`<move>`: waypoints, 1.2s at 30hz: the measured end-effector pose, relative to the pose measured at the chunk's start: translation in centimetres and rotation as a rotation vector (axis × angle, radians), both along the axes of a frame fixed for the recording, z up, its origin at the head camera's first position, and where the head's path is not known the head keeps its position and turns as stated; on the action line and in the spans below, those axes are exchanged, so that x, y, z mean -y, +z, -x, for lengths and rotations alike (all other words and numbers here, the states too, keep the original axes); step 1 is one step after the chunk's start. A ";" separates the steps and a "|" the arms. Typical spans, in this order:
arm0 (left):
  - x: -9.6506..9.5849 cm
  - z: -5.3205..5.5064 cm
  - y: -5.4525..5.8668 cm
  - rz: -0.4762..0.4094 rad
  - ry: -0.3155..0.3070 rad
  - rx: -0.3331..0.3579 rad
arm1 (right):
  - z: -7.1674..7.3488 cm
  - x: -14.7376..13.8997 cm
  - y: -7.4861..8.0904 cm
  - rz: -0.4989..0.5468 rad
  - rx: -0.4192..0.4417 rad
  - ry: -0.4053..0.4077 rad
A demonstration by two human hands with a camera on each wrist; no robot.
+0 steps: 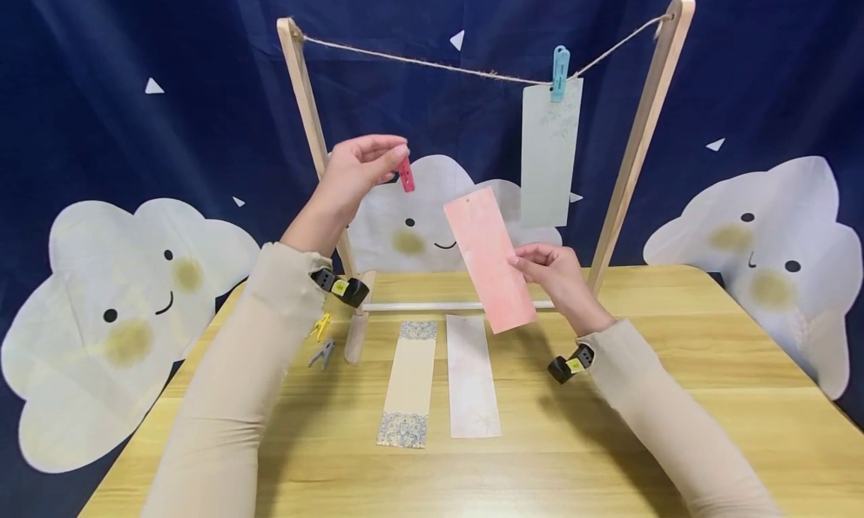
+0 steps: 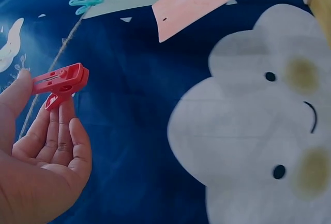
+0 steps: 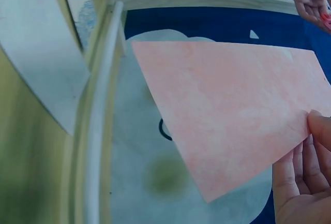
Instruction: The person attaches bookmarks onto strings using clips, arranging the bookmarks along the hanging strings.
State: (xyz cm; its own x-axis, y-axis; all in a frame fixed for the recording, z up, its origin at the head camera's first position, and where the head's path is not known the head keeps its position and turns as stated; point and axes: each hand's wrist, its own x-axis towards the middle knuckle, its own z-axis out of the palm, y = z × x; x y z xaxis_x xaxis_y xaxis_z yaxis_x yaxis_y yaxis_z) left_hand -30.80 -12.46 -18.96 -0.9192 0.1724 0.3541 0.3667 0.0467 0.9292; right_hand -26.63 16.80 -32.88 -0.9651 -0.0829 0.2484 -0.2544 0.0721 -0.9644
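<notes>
My left hand (image 1: 361,169) pinches a red clothespin (image 2: 62,81) between thumb and fingertips, below the left part of the twine line (image 1: 418,59). In my right hand (image 1: 556,278), thumb and fingers grip the right edge of a pink paper bookmark (image 1: 489,259). It is tilted, its small punched hole at the upper end, and hangs above the table. A pale green bookmark (image 1: 550,158) hangs from the twine toward the right, held by a blue clothespin (image 1: 559,72). The left wrist view shows the red clothespin apart from the pink bookmark.
A wooden frame with two posts (image 1: 637,143) and a white crossbar (image 1: 425,306) stands on the table (image 1: 675,398). A cream bookmark with blue patterns (image 1: 409,383) and a whitish one (image 1: 472,383) lie in front. Yellow (image 1: 322,325) and grey clothespins (image 1: 322,354) lie at left.
</notes>
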 end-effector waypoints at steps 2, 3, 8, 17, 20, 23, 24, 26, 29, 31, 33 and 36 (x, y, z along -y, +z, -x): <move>-0.4 0.1 0.8 0.009 0.015 0.001 | 0.2 0.2 0.4 0.001 -0.005 -0.017; -0.6 0.2 1.2 0.009 0.024 0.005 | 0.4 0.3 0.6 0.003 -0.004 -0.023; -1.7 0.4 2.6 0.002 0.033 0.036 | 1.1 0.6 1.3 0.028 -0.020 -0.069; -3.2 0.7 5.6 0.042 0.029 0.032 | 2.2 1.6 3.0 0.110 -0.050 -0.140; -3.8 0.9 6.8 0.058 0.039 0.037 | 2.5 1.9 3.6 0.135 -0.081 -0.145; -4.4 0.9 8.1 0.065 0.051 0.032 | 2.7 2.1 4.2 0.172 -0.110 -0.154; -4.7 0.9 8.5 0.065 0.053 0.026 | 2.9 2.2 4.4 0.186 -0.121 -0.158; -5.2 0.8 9.3 0.085 0.056 0.008 | 3.1 2.3 4.6 0.221 -0.139 -0.169; -5.9 0.8 10.2 0.124 0.054 -0.042 | 3.5 2.5 4.8 0.269 -0.154 -0.188; -6.4 0.7 10.8 0.163 0.057 -0.079 | 3.8 2.7 5.0 0.287 -0.149 -0.206; -6.8 0.7 11.3 0.196 0.062 -0.118 | 4.0 2.8 5.3 0.292 -0.140 -0.218; -7.5 0.6 12.2 0.211 0.075 -0.153 | 4.4 3.0 5.9 0.299 -0.147 -0.239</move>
State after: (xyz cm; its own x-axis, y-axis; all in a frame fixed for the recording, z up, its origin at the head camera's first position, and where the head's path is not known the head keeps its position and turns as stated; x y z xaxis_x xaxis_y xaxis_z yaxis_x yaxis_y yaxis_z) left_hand -31.39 -4.99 -6.78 -0.8706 0.1908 0.4536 0.4906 0.2660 0.8298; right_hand -31.03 13.84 -27.03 -0.9009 0.2361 0.3643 -0.4012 -0.1323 -0.9064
